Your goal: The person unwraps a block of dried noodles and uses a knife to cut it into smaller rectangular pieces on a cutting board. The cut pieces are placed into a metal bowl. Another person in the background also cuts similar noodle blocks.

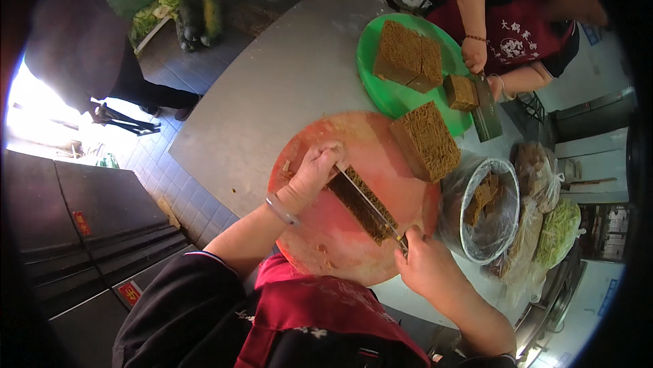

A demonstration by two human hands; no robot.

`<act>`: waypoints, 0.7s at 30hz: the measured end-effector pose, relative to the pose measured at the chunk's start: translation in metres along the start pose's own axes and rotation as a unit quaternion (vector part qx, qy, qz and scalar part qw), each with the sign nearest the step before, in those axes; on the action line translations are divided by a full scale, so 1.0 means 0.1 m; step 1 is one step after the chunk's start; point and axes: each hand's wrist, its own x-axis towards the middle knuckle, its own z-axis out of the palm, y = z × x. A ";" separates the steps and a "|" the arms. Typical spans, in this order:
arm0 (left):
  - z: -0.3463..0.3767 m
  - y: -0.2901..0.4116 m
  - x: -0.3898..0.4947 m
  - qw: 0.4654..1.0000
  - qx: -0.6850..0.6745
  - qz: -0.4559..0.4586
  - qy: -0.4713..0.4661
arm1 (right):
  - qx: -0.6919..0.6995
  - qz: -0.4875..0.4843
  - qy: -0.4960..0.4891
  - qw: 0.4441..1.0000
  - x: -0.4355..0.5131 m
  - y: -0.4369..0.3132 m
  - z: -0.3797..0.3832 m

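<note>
A long-bladed knife [365, 196] lies edge-down along a brown slab of stringy, pressed food [359, 215] on the round reddish cutting board [352, 133]. My right hand [426, 261] grips its handle at the near right end. At the other end, my left hand [319, 164] is closed on the blade's tip, its fingers curled. How deep the blade sits in the slab cannot be told. Farther back, a larger brown block [426, 142] of the same food rests over the board's right edge, beside a green tray [371, 74].
Across the metal table [265, 82], a co-worker's hand [474, 54] holds a cleaver [487, 113] by a small block [460, 92]. More blocks [408, 56] lie on the tray. A plastic-lined bucket [464, 235] holds brown pieces; bagged vegetables [558, 233] stand right. Another person [81, 46] is left.
</note>
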 end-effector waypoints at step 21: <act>-0.36 -0.41 0.11 0.983 0.163 0.050 -0.068 | -0.094 0.013 0.064 0.993 0.32 0.58 0.89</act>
